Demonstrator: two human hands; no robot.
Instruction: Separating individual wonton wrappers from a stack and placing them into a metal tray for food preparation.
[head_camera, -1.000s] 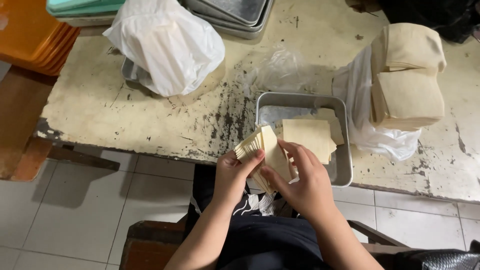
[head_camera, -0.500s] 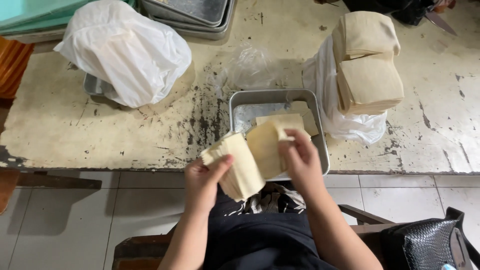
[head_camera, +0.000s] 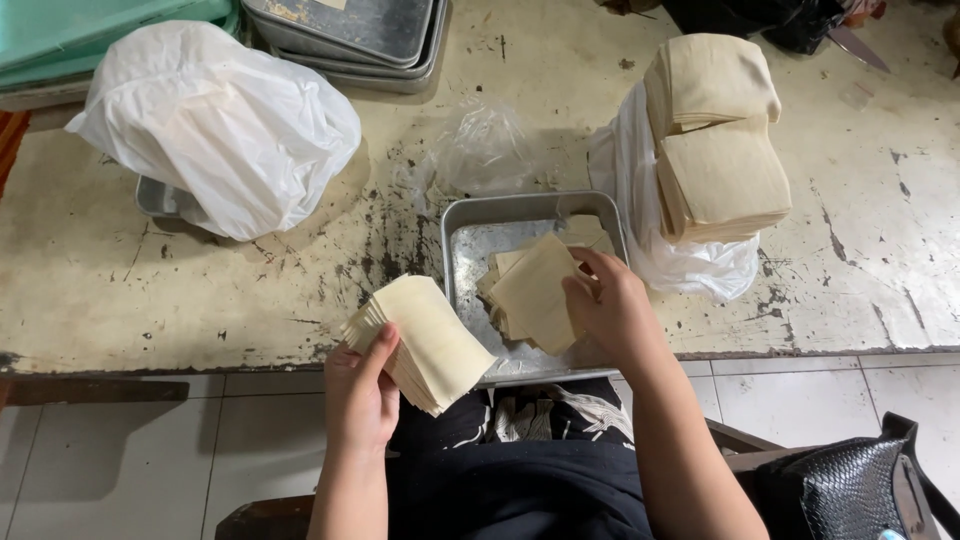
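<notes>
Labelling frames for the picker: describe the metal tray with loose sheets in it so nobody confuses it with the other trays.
Start at the worn pale table and go to its near edge, centre. The shallow square metal tray there lies in front of the person, with loose beige sheets that the right hand touches. Unlike the stacked trays at the far edge, it lies alone and uncovered.

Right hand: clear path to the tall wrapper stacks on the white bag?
Probably yes. The right hand holds one sheet over the metal tray; the stacks sit just beyond, nothing between.
</notes>
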